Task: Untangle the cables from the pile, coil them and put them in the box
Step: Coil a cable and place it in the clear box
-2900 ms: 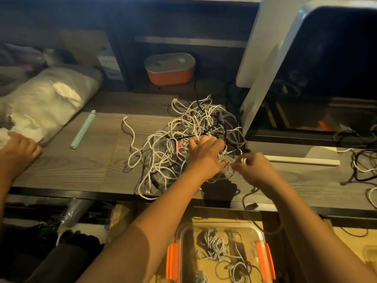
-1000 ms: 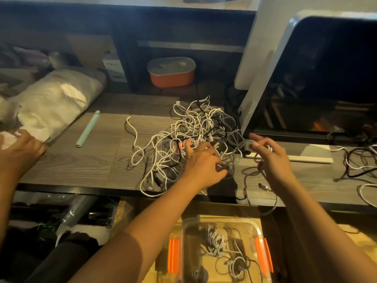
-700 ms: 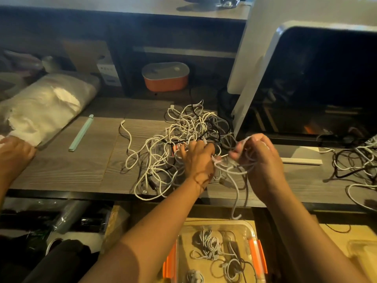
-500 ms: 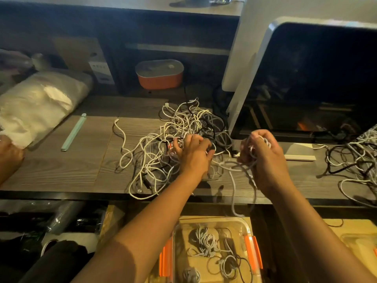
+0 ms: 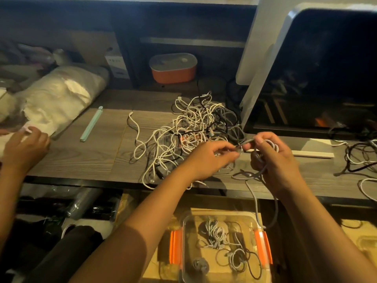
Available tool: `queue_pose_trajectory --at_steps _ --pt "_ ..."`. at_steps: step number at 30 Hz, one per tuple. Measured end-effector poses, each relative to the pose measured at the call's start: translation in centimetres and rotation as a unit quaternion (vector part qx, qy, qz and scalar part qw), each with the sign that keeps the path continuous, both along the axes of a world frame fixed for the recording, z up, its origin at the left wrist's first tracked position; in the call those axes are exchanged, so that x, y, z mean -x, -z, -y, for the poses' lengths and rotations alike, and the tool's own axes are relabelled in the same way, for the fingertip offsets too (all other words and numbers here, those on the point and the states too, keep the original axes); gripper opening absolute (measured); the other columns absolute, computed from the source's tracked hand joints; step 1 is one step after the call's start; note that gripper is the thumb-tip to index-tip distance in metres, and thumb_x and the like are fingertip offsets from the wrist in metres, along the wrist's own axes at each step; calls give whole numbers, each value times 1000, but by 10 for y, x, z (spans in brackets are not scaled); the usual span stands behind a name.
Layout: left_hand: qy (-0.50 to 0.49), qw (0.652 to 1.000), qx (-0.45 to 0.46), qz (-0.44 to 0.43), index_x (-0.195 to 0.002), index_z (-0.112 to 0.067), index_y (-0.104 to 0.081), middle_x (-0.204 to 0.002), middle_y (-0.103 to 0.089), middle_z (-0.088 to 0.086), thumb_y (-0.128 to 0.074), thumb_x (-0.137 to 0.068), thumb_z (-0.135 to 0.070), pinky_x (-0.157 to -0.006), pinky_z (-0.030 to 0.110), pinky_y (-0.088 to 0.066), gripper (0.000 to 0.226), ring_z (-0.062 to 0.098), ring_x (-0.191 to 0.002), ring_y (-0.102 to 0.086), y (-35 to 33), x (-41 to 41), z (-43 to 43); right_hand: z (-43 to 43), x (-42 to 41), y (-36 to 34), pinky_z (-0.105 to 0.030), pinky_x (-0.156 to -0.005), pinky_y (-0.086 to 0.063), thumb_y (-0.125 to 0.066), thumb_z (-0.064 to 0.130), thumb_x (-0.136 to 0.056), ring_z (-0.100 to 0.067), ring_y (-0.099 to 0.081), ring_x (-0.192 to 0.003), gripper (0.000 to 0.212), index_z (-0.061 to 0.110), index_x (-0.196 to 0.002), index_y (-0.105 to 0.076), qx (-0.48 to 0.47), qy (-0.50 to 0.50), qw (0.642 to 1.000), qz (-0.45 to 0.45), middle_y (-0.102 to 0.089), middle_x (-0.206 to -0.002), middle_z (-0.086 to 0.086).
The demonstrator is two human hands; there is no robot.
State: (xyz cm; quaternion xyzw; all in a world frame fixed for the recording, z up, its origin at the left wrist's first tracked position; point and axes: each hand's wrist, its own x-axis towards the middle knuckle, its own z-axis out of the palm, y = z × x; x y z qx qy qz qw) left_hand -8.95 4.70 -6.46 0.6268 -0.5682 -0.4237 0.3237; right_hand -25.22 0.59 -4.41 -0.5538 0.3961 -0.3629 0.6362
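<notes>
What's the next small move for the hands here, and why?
Probably wind another turn onto the right hand: it holds a few loops of the grey cable, the left hand pinches the strand beside it, and a long slack loop hangs past the desk edge above the clear box, uncoiled.

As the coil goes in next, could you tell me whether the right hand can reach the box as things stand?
Probably yes: the box looks open and lies below the right hand, clear of the desk edge; only its own dangling cable hangs between.
</notes>
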Motion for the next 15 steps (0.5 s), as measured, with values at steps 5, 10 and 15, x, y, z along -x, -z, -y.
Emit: queue_pose_trajectory --at_steps 5,10,15 --pt "1 995 -24 96 -86 -20 -68 -65 -56 -1 -63 -88 -30 -58 26 -39 12 10 -54 -44 9 -9 -8 6 17 2 -14 -50 -41 -55 14 -92 -7 -51 -57 12 17 -83 -62 113 -9 986 -120 -64 -71 -1" --pt "31 968 22 249 -90 -24 -70 -75 -65 -6 -57 -91 -37 -65 26 -42 18 8 -63 -52 12 -15 -17 13 46 10 -23 -69 -50 -60 22 -88 -8 -60 -79 6 29 -87 -61 237 -82 901 -353 -62 -86 10" --pt "25 925 164 343 -83 -23 -67 -77 -60 -8 -51 -94 -41 -91 31 -26 27 10 -75 -44 15 -10 -21 24 61 28 -22 -69 -44 -59 25 -90 -11 -56 -84 10 24 -99 -64 307 -108 800 -504 -63 -101 4"
